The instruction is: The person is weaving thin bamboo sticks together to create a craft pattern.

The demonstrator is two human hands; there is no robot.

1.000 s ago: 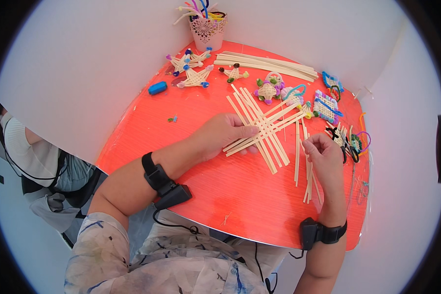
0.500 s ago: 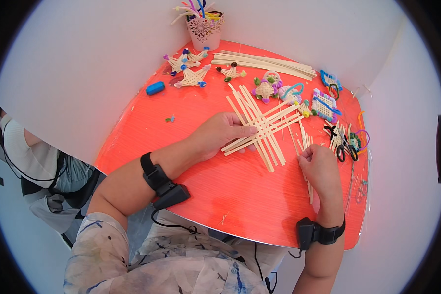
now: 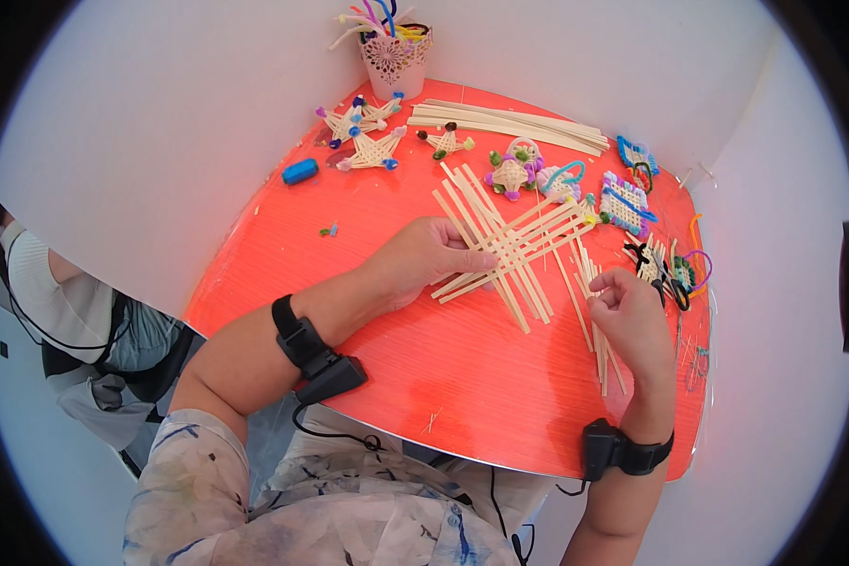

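Weaving step: left hand [image 3: 431, 257] lies flat, pinning the crossed strip lattice [image 3: 506, 241] to the red counter [image 3: 368, 236]; right hand [image 3: 632, 316] pinches one loose strip [image 3: 598, 325]; next, probably threading it across.

This looks like a craft room or hobby corner. A round red bench [image 3: 377, 396] stands pushed into a corner of plain white walls [image 3: 208, 123]. At its far edge a white patterned cup [image 3: 393, 61] holds coloured pipe cleaners. Just beside the cup lie finished woven straw stars [image 3: 373, 149] with bead tips, and to the cup's right a bundle of pale flat strips [image 3: 509, 124]. Farther right of the cup sit small colourful woven ornaments [image 3: 624, 203].
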